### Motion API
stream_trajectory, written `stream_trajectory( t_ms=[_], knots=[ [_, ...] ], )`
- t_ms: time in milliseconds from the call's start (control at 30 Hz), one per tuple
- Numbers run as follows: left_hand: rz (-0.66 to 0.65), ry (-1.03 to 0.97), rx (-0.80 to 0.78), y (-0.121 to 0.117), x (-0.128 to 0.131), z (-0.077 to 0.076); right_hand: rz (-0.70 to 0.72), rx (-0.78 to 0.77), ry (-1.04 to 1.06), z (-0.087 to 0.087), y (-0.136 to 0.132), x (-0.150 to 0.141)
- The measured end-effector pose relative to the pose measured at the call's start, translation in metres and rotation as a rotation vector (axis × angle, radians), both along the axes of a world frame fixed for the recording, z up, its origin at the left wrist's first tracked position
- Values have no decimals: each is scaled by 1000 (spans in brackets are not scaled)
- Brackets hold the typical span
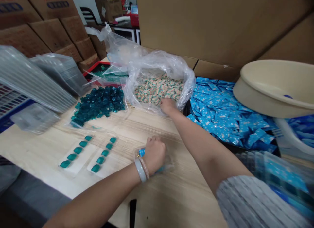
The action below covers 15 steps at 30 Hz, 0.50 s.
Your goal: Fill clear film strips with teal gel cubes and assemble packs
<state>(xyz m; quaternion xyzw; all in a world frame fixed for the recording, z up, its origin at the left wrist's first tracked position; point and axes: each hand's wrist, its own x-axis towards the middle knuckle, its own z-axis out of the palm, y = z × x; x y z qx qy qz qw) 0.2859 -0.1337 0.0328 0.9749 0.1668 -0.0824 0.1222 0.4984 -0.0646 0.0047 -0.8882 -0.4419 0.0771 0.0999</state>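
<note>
In the head view, your left hand (155, 154) is covering a clear plastic container (169, 162) on the surface (147, 197). Its fingers are curling under; whether they are gripping the rim or only pressing, the view is not showing. A blue item (141, 152) is showing inside the container, just left of these fingers.

Your right hand (168, 106) is resting at the near edge of a clear bag (188, 78). Its fingers are bunching narrowly against small tan-and-green packets (155, 89); whether they are pinching any, you cannot tell.

Caution: the bag's slack mouth is lying close around your right fingers. Catching this film could be dragging the bag and spilling packets. Bunched fingers could also be collecting several packets, since the pieces are lying loose and overlapping. Uneven pressure from your left fingers could be tipping or flexing the thin container.

Materials: beyond and left of your left fingers, glossy, translucent teal pieces (100, 104) are forming a loose heap. Nearer and left of those fingers, rounded teal pieces are forming two rows (78, 150) of five. Right of your right fingers, flat, shiny blue sachets (218, 113) are overlapping beside a smooth, cream basin (265, 99). The surface is showing pale wood grain.
</note>
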Motion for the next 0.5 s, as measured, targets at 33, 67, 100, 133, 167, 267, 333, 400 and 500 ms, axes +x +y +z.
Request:
stream_trajectory(
  t_ms=[33,67,100,133,167,267,333,400,500],
  knots=[
    [4,8,21,-3,0,1,-7,-2,-6,1,0,-1],
    [9,11,38,-5,-1,1,-18,-3,-14,2,-1,-4],
    [14,11,51,-7,-2,1,-26,-2,-23,2,-3,-6],
    [21,9,62,-8,-4,0,-23,5,-29,3,-5,-9],
    [25,0,73,-9,-5,-1,-17,17,-35,4,-7,-12],
    [59,-43,96,-7,-10,1,3,69,-47,10,-12,-20],
    [113,-73,50,-1,-13,6,-2,116,-54,19,-14,-23],
    [171,-88,-72,7,-14,11,-26,162,-76,30,-18,-26],
    [200,-129,-300,23,-13,16,-89,337,3,44,-39,-37]
  ],
)
